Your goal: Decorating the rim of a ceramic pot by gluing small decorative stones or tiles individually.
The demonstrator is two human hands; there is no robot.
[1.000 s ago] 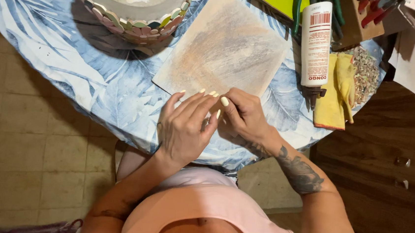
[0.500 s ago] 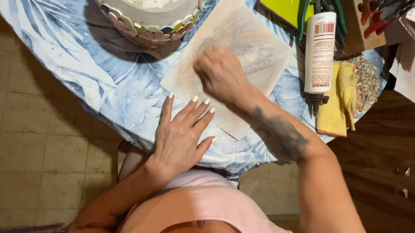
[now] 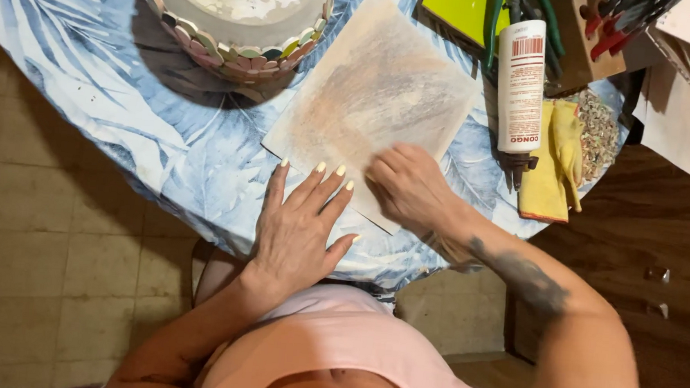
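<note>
The bench point(image 3: 159, 163) is round and has a blue cloth with big pale leaves on it. A flat, rough sheet point(image 3: 369, 97) in tan and grey lies in the middle of it. Both hands rest on the bench at the near edge of the sheet. A round pot point(image 3: 236, 13) with little coloured tiles on its rim stands at the far side. To the right lie a white tube point(image 3: 521, 85), yellow gloves point(image 3: 556, 165) and a small heap of tiny bits point(image 3: 600, 136). A yellow-green pad point(image 3: 462, 6) lies at the far edge.
</note>
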